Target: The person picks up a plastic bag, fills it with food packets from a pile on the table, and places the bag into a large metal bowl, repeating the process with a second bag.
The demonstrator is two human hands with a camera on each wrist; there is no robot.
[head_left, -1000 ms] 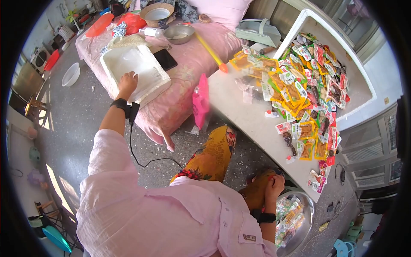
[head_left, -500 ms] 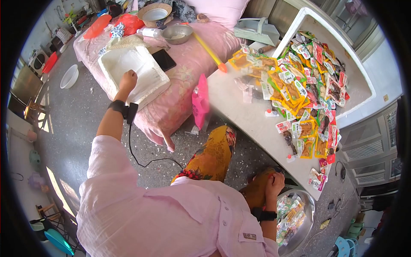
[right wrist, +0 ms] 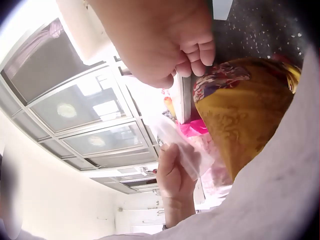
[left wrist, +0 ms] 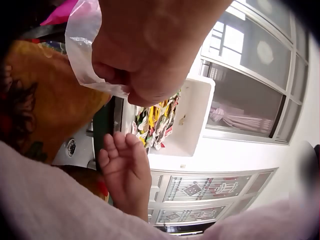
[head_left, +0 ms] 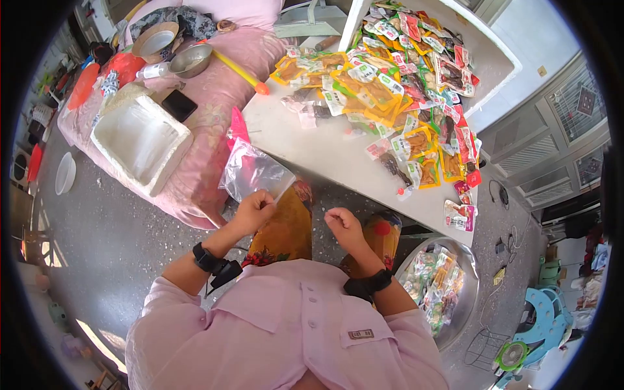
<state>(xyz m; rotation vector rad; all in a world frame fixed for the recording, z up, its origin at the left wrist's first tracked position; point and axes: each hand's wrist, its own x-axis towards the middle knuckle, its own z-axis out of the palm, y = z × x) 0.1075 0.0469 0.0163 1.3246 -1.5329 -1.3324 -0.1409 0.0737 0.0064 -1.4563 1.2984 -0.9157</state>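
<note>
In the head view my left hand (head_left: 255, 212) pinches the edge of a clear plastic bag (head_left: 250, 170) above the knee. My right hand (head_left: 345, 227) is a short way to the right, fingers loosely bent, holding nothing. The left wrist view shows the bag (left wrist: 84, 40) hanging from the curled fingers of my left hand (left wrist: 145, 50), with the right hand (left wrist: 127, 172) below, palm showing. In the right wrist view the left hand (right wrist: 175, 175) grips the bag (right wrist: 182, 142), apart from my right hand (right wrist: 165, 40).
Colourful sealed food packets (head_left: 370, 84) are heaped on the white table (head_left: 292, 140) and in a foam box (head_left: 497, 62). A metal basin (head_left: 473, 286) of packets stands on the floor at right. An empty foam box (head_left: 140, 140) and pink bag (head_left: 238, 127) are at left.
My left hand has come from the foam box on the bed to in front of the body and now holds a clear bag. My right hand has left the knee by the basin. The view has shifted right.
</note>
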